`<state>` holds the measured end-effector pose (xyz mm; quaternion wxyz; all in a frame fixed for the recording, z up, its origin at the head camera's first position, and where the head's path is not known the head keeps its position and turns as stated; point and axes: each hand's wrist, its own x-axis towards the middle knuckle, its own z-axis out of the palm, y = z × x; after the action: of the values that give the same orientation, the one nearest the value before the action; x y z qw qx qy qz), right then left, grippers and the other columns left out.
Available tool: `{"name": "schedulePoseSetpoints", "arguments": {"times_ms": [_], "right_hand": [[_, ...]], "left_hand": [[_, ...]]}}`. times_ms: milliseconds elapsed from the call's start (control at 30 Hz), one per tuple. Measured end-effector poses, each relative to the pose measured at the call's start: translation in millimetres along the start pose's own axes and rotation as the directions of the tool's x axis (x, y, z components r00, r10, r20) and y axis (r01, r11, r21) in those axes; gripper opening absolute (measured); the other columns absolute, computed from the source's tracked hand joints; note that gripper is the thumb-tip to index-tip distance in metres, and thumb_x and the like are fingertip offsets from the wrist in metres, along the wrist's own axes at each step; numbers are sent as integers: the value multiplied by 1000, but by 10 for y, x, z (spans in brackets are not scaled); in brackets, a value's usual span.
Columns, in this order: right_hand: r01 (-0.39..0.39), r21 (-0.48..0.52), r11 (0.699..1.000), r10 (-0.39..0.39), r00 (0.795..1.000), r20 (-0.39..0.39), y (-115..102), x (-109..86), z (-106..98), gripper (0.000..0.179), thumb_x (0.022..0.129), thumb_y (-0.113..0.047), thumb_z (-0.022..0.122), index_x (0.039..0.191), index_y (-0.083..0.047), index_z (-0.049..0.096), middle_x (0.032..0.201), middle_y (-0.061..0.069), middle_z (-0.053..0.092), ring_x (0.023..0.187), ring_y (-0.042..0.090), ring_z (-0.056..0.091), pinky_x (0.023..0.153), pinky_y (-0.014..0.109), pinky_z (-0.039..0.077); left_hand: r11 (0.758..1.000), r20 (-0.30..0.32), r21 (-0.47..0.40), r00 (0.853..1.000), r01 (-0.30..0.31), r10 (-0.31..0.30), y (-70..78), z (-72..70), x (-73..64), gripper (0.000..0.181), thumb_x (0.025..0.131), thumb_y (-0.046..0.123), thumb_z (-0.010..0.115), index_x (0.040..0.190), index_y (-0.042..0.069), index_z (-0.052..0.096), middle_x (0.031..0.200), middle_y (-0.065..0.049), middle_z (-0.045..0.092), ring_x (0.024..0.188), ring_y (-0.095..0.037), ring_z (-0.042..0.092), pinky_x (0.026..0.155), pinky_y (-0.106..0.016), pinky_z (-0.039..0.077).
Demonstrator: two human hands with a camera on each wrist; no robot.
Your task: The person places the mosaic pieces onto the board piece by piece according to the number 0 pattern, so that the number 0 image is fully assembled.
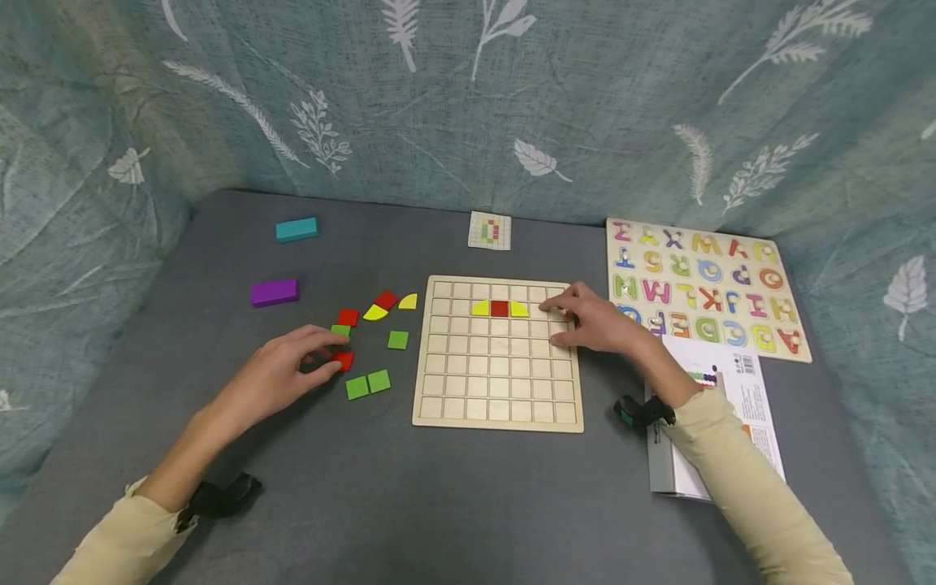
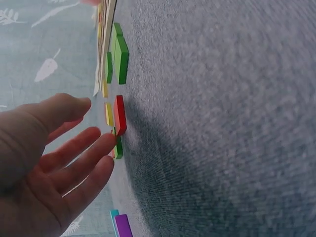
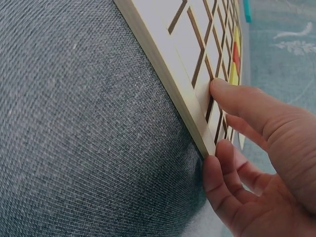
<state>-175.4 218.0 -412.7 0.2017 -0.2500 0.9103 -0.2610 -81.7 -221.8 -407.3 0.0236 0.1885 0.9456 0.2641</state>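
Note:
My left hand (image 1: 288,361) hovers over loose tiles left of the board, thumb and fingers apart. A red square tile (image 1: 344,359) lies right by its thumb tip, and a green square (image 1: 340,330) is partly under the fingers. In the left wrist view nothing sits between thumb and fingers. My right hand (image 1: 592,319) rests on the right side of a wooden grid board (image 1: 500,414); the right wrist view has its thumb (image 3: 224,89) on top and lower fingertips at the edge. On the board, a red square (image 1: 500,309) sits between yellow quarter-circles (image 1: 480,309).
More green squares (image 1: 357,387), red squares (image 1: 348,317) and yellow quarter-circles (image 1: 408,301) lie beside the board. Purple (image 1: 275,292) and teal blocks (image 1: 296,230) stand farther left. A pattern card (image 1: 477,231) is behind the board. An alphabet puzzle (image 1: 705,284) and white box (image 1: 746,406) occupy the right.

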Motion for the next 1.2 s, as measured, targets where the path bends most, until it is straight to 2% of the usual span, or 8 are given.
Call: {"name": "schedulePoseSetpoints", "arguments": {"times_ms": [100,367,933,1067,1200], "right_hand": [[-1,0,1000,1,1000,-1,-2,3,5,50,89,-19,70,136,-9,55,116,17,44,95,24,50,77,36,39],[-2,-6,1000,1,1000,-11,-14,-2,17,50,89,-18,70,135,-8,55,116,17,44,95,24,50,78,36,39],[-10,-4,1000,10,1000,-13,-21,-8,23,50,89,-18,71,135,-9,55,114,16,44,94,23,50,76,35,38],[-7,-6,1000,7,1000,-13,-17,-8,14,49,89,-18,71,135,-9,56,114,16,45,93,23,50,76,35,39],[-10,-6,1000,10,1000,-10,-16,3,7,49,89,-18,70,135,-9,55,116,16,44,93,23,50,76,35,38]], "left_hand": [[1000,13,12,1000,-7,7,9,19,-11,34,86,10,72,119,12,67,113,-5,66,91,-18,67,78,-42,51],[1000,16,19,1000,2,-3,5,23,-25,34,85,9,73,119,12,68,113,-7,65,92,-19,67,78,-43,52],[1000,13,8,1000,-13,13,-49,37,-12,31,86,10,72,117,14,69,117,-6,64,88,-16,67,74,-34,53],[999,14,24,999,-41,40,-63,37,-7,30,85,8,72,115,12,71,115,-7,64,87,-16,64,70,-31,50],[997,20,44,997,-70,69,-71,27,5,30,84,6,72,114,11,72,113,-10,64,91,-20,62,71,-33,47]]}}
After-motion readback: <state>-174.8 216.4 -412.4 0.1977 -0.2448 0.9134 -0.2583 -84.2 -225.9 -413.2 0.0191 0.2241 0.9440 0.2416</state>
